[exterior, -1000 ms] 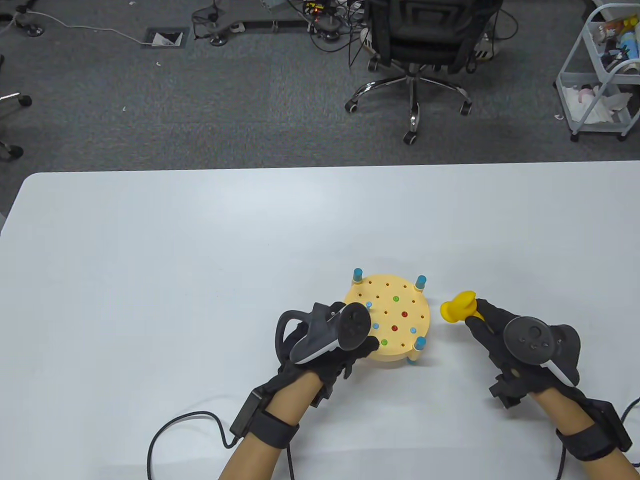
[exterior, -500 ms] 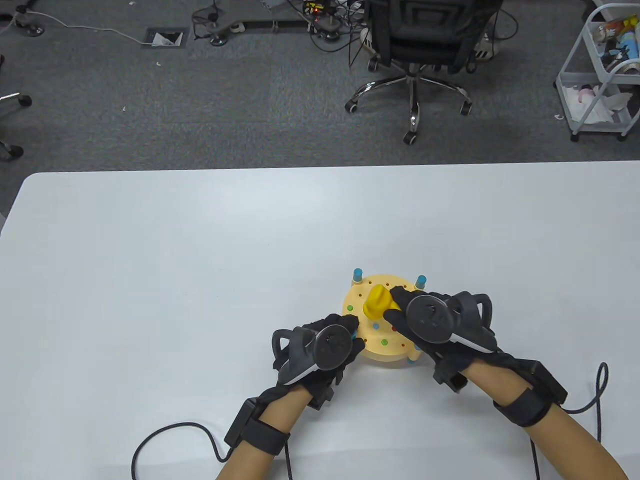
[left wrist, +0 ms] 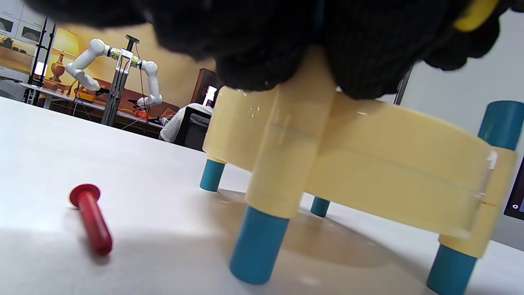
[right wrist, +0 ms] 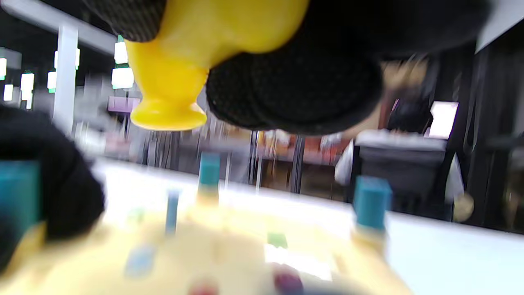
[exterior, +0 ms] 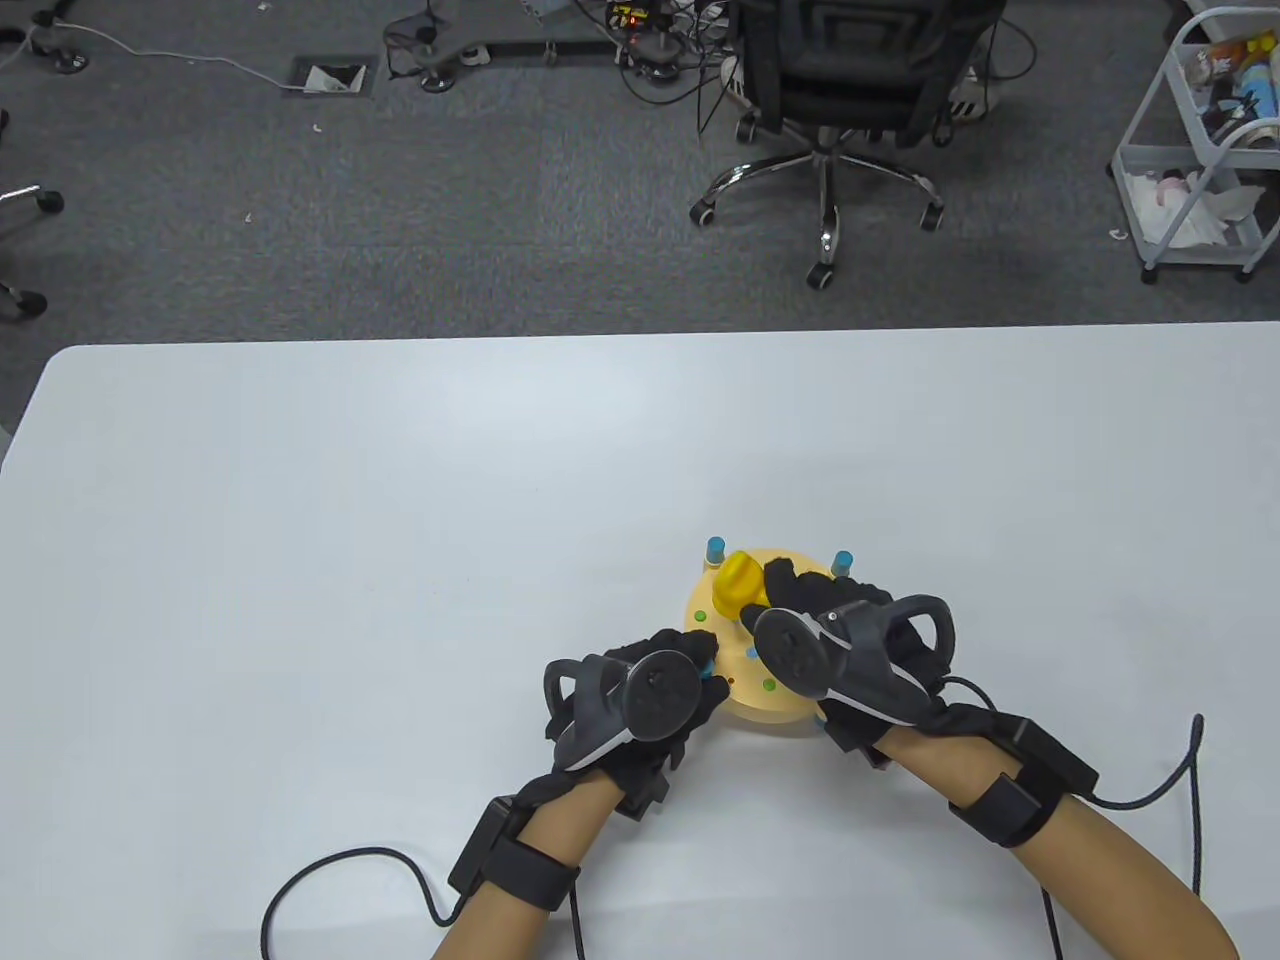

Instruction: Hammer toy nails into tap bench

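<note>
Low in the table view, just right of centre: bench point(exterior: 770, 640) on the white counter point(exterior: 400, 520), standing on blue legs. Right grip point(exterior: 830, 640) wrapped round the handle of the hammer point(exterior: 740, 585), head raised over the bench's upper-left part, clear of the pegs in the right wrist view. Left grip point(exterior: 650, 700) curled over the bench's lower-left edge, pinning it down. Probably light hollow plastic, that hammer: stiff, smooth, little weight behind a blow, so best held low on the handle for swing. Bench likely light too and prone to skidding or tipping on its legs without the steadying hold. Nails point(exterior: 768, 685) short and snug in the holes, some nearly flush. One red nail point(left wrist: 91, 217) loose on the counter at lower left of the left wrist view, beside the bench.
</note>
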Demonstrator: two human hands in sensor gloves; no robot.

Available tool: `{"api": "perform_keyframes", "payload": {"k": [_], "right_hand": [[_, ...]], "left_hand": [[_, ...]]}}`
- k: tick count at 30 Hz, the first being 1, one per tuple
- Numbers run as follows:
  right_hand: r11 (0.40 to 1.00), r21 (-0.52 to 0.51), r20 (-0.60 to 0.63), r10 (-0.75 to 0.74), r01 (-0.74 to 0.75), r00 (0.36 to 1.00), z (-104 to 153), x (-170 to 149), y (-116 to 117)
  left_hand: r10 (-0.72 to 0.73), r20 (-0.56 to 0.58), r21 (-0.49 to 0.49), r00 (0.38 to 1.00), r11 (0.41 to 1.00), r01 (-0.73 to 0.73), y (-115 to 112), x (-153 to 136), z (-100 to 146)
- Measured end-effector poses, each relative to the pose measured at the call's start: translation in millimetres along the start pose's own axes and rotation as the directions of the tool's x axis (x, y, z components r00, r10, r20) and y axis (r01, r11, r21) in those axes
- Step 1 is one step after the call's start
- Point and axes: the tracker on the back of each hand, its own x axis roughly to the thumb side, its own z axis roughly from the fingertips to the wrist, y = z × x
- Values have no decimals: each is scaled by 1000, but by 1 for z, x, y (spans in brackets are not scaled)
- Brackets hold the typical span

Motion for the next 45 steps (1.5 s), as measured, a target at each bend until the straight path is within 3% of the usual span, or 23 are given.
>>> {"api": "perform_keyframes", "payload": {"k": [1, 2, 3, 6, 7, 8, 9, 10, 11, 12, 14, 16, 18, 19, 20, 21, 23, 26, 35, 36, 39, 42, 45], "right_hand": [[984, 166, 62, 55, -64, 997, -1, 6, 18], [893, 385, 38, 239, -235, 970, -1, 8, 22], [948, 242, 34, 207, -209, 978, 3, 11, 11], [966, 194, 2, 174, -171, 985, -4, 11, -2], [994, 10, -55, 107, -107, 993, -3, 7, -9], [997, -60, -35, 40, -42, 999, -3, 7, -4], [994, 87, 3, 73, -73, 997, -4, 10, 13], [878, 444, 60, 171, -180, 983, -1, 10, 54], [887, 328, -7, 348, -326, 938, 2, 9, 25], [943, 246, 62, 217, -225, 974, -5, 11, 17], [952, 264, -47, 171, -153, 984, -11, 6, -1], [997, -33, -77, 74, -76, 994, -12, 4, -17], [972, 154, -14, 181, -177, 983, -13, 8, -2], [839, 460, 81, 288, -292, 954, -12, 11, 35], [787, 486, -4, 436, -380, 900, -13, 13, 24], [913, 265, 38, 311, -309, 950, -12, 7, 15], [910, 379, -24, 189, -166, 982, -17, 1, 6], [997, -7, -68, 72, -73, 995, -10, -5, -13], [997, -9, -65, -75, 74, 995, 5, -23, -7], [995, -31, -67, -99, 97, 993, 10, -32, -10], [981, -110, -103, -169, 158, 980, 25, -69, -17], [980, -103, -194, -189, 171, 963, 41, -112, -14], [980, -69, -273, -200, 188, 941, 58, -148, -2]], "left_hand": [[-5, 1, 3, 1000, 1000, 5, 0, 0, 0], [-7, 1, 3, 1000, 1000, 7, 0, 0, 0], [-7, 0, 4, 1000, 1000, 7, 0, 0, 0], [0, -1, 4, 1000, 1000, 0, 0, 0, 0], [-3, -3, 3, 1000, 1000, 3, 0, 1, 0], [-11, 0, 7, 1000, 1000, 11, 0, 1, 0], [-11, 0, 9, 1000, 1000, 11, 0, 1, 0], [-6, -2, 7, 1000, 1000, 6, -1, 1, 0], [0, -3, 5, 1000, 1000, 0, -1, 1, 0], [2, -3, 6, 1000, 1000, -2, -1, 1, 0], [9, -5, 3, 1000, 1000, -9, -1, 0, 0], [1, -4, 5, 1000, 1000, -1, -1, 1, 0], [2, -4, 1, 1000, 1000, -2, 0, 1, 0], [4, -4, 1, 1000, 1000, -4, -1, 0, 0], [5, -5, -1, 1000, 1000, -5, -1, 0, -1], [8, -4, -1, 1000, 1000, -8, -1, 0, -1], [7, -3, 1, 1000, 1000, -7, -1, 0, -1], [11, -5, -4, 1000, 1000, -11, -1, -1, -1], [-10, 18, -87, 1000, 996, 12, 3, -3, -4], [11, 34, -151, 999, 989, -6, 9, -5, -3], [104, -4, -90, 995, 991, -104, 36, -20, 5], [13, -191, -89, 982, 996, -31, 51, -47, 10], [-138, -365, -210, 921, 976, 62, 34, -69, 7]]}}
